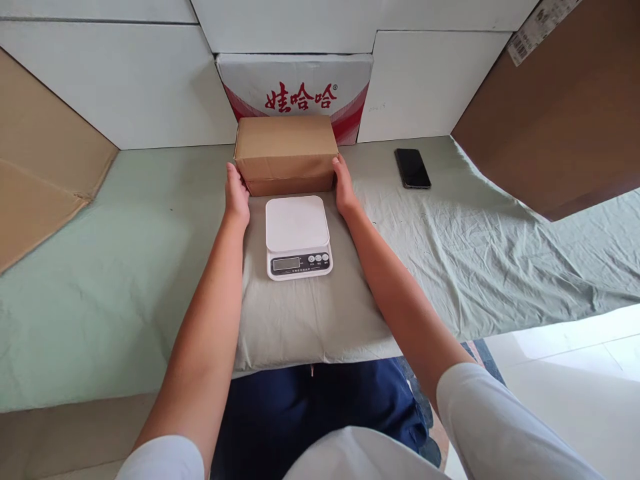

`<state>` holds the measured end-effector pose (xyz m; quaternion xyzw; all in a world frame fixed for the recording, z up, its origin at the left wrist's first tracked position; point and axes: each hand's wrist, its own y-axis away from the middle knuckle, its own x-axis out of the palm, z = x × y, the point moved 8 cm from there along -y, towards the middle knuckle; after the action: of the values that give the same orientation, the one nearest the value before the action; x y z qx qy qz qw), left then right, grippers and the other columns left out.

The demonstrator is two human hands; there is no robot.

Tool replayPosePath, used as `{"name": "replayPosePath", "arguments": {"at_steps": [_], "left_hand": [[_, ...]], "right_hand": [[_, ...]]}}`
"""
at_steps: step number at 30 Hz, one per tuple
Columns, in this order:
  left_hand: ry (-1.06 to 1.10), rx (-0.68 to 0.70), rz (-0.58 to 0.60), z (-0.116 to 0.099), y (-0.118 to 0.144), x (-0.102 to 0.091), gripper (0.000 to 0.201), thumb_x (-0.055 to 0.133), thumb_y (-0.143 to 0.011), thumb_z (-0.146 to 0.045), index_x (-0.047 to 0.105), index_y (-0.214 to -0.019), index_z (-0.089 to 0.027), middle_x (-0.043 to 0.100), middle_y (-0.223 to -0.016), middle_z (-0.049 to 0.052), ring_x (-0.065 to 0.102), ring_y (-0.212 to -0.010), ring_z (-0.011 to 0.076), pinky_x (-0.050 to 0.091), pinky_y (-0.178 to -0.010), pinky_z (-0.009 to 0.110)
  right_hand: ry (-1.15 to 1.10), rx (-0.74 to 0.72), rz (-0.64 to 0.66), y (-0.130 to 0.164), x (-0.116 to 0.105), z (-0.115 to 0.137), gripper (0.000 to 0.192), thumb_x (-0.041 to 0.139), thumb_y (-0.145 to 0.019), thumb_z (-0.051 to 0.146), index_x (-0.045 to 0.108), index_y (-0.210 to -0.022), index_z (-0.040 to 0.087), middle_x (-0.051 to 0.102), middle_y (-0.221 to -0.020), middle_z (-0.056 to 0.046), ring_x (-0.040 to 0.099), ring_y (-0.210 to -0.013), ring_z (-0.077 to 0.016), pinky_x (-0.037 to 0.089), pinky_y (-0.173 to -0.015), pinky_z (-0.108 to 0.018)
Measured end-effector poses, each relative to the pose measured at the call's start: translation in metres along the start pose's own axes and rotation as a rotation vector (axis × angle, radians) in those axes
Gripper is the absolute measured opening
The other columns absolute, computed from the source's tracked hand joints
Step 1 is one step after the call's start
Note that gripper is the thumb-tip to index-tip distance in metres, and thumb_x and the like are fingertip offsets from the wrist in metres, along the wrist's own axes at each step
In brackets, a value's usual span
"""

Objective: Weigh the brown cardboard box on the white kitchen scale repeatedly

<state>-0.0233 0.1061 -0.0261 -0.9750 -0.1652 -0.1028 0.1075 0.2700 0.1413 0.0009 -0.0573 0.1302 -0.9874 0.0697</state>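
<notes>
Both hands (236,193) (345,187) flank box (286,153); scale (298,235) just before it.

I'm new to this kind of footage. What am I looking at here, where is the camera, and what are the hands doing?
There is no machine: a person wears a camera on the head, looking forward and down, so both bare arms reach out from the bottom edge. The left hand and right hand press against opposite sides of a brown cardboard box, gripping it between them. Just in front of the box a white kitchen scale sits on a pale cushion. The surface is covered by a green cloth. A dark phone lies to the right, untouched. More boxes are stacked behind.
</notes>
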Motion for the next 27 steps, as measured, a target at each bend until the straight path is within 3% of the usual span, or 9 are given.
{"name": "replayPosePath", "arguments": {"at_steps": [5,7,10,13,20,24,27], "left_hand": [[0.016,0.002,-0.003,-0.008,0.006,0.006,0.085,0.049,-0.101,-0.093,0.074,-0.138,-0.021,0.065,-0.168,0.016,0.044,-0.173,0.0278,0.041,-0.141,0.042],[0.011,0.002,0.007,-0.008,0.006,0.007,0.085,0.05,-0.099,-0.094,0.075,-0.137,-0.022,0.065,-0.169,0.016,0.043,-0.173,0.029,0.041,-0.141,0.043],[0.006,0.018,0.01,-0.007,0.006,0.006,0.086,0.051,-0.096,-0.096,0.076,-0.135,-0.024,0.065,-0.168,0.015,0.043,-0.174,0.0297,0.04,-0.142,0.045],[-0.012,0.048,0.012,-0.005,0.004,0.005,0.089,0.052,-0.092,-0.1,0.078,-0.133,-0.026,0.067,-0.166,0.014,0.041,-0.174,0.0295,0.039,-0.142,0.045],[0.0,0.074,0.013,-0.002,-0.009,0.001,0.106,0.06,-0.073,-0.112,0.078,-0.133,-0.026,0.07,-0.163,0.014,0.044,-0.172,0.0309,0.041,-0.14,0.047],[-0.033,0.083,0.039,-0.014,-0.011,0.004,0.102,0.046,-0.091,-0.106,0.073,-0.144,-0.023,0.065,-0.169,0.01,0.038,-0.175,0.0249,0.037,-0.14,0.044],[-0.039,0.065,0.032,-0.03,-0.006,0.007,0.086,0.024,-0.116,-0.081,0.063,-0.154,-0.014,0.06,-0.174,0.01,0.039,-0.174,0.0197,0.037,-0.138,0.042]], "right_hand": [[-0.025,-0.021,0.001,-0.001,0.004,0.001,0.081,0.046,-0.107,0.067,0.046,-0.172,0.019,0.05,-0.183,-0.008,0.037,-0.177,-0.0199,0.027,-0.147,-0.046],[-0.027,-0.024,0.01,-0.002,0.006,0.0,0.086,0.046,-0.106,0.068,0.041,-0.175,0.018,0.047,-0.185,-0.009,0.036,-0.178,-0.0211,0.026,-0.147,-0.048],[-0.021,-0.02,0.029,-0.002,0.01,-0.001,0.092,0.048,-0.099,0.075,0.038,-0.177,0.028,0.049,-0.184,-0.002,0.036,-0.179,-0.0215,0.029,-0.149,-0.04],[-0.034,-0.025,0.033,-0.001,0.011,0.001,0.101,0.051,-0.093,0.076,0.035,-0.178,0.023,0.049,-0.183,-0.005,0.037,-0.179,-0.0237,0.029,-0.149,-0.039],[-0.058,-0.045,0.004,0.002,0.013,0.016,0.092,0.054,-0.091,0.078,0.045,-0.169,0.03,0.051,-0.181,-0.002,0.037,-0.178,-0.0218,0.027,-0.152,-0.041],[-0.047,-0.028,0.004,0.002,0.017,0.027,0.093,0.053,-0.092,0.086,0.043,-0.169,0.035,0.048,-0.184,0.001,0.032,-0.18,-0.0223,0.025,-0.153,-0.046],[-0.037,-0.036,0.025,0.005,0.02,0.046,0.09,0.052,-0.097,0.087,0.039,-0.172,0.039,0.048,-0.184,0.003,0.031,-0.181,-0.0258,0.025,-0.153,-0.053]]}}
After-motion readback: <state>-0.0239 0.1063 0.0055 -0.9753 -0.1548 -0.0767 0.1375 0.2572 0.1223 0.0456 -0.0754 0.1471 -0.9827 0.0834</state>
